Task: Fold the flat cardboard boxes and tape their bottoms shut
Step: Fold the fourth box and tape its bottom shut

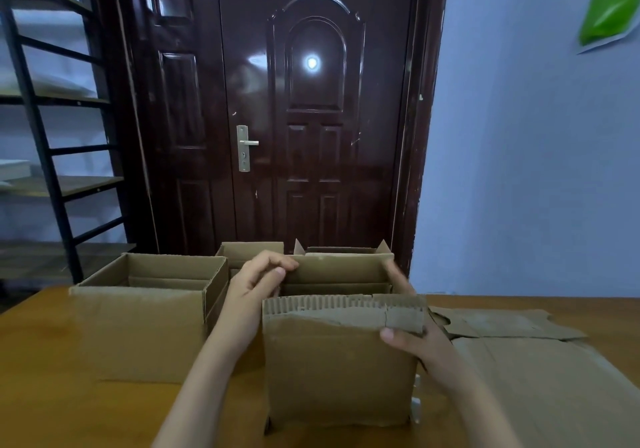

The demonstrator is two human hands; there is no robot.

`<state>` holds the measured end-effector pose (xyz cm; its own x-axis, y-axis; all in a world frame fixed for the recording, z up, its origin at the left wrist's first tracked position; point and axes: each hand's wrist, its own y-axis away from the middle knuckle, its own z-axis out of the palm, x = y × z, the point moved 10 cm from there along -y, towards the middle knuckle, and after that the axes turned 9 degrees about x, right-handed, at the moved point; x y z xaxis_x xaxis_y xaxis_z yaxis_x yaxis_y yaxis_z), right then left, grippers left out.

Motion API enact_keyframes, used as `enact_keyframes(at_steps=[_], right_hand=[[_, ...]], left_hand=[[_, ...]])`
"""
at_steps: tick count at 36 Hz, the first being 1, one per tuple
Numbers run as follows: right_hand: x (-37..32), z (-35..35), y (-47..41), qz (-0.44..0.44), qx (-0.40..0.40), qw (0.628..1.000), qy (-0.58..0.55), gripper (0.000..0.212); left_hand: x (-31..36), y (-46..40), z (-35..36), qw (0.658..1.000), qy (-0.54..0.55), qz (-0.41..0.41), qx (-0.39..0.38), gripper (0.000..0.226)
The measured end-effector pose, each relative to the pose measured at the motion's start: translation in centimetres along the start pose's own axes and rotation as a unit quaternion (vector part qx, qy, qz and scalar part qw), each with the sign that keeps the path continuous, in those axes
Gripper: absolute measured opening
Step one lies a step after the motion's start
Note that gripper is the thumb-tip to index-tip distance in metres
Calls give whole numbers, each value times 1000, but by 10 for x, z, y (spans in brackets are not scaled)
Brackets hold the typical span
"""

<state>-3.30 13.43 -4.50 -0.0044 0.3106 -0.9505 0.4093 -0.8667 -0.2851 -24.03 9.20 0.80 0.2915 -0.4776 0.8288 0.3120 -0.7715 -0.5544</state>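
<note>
An upright, open-topped cardboard box (339, 371) stands in front of me on the wooden table (45, 395). My left hand (258, 281) grips the box's left wall at the top rim, fingers curled inside. On the right front corner my right hand (415, 340) holds the box, thumb on the front face. A second folded box (138, 330) stands open to the left. Flat cardboard sheets (540, 371) lie on the table to the right. No tape is visible.
Two more open boxes (249, 252) (346, 250) stand behind, close to a dark brown door (311, 118). A black metal shelf rack (52, 136) is at the left. A blue wall (519, 170) rises on the right.
</note>
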Motion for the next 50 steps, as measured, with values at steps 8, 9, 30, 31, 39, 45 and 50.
enact_keyframes(at_steps=[8, 9, 30, 31, 39, 45, 50], right_hand=[[-12, 4, -1, -41, -10, 997, 64, 94], [-13, 3, -1, -42, -7, 997, 71, 98], [-15, -3, -7, -2, 119, 993, -7, 73], [-14, -4, -7, -3, 121, 993, 0, 69], [-9, -7, -4, 9, 143, 989, 28, 37], [-13, -9, -7, -21, 150, 987, 51, 29], [-9, -12, -9, -38, 152, 983, 96, 3]], left_hand=[[-28, 0, 13, 982, -133, -49, -126, 43], [-33, 2, 14, 980, -134, -61, -136, 49], [2, 10, 0, 998, 34, 35, -36, 51], [-1, 10, -1, 998, 46, 30, -28, 56], [-12, 12, 6, 997, -37, -6, -62, 22], [-12, 9, 1, 993, -93, -11, -68, 25], [-7, 5, 1, 970, -232, 25, -75, 27]])
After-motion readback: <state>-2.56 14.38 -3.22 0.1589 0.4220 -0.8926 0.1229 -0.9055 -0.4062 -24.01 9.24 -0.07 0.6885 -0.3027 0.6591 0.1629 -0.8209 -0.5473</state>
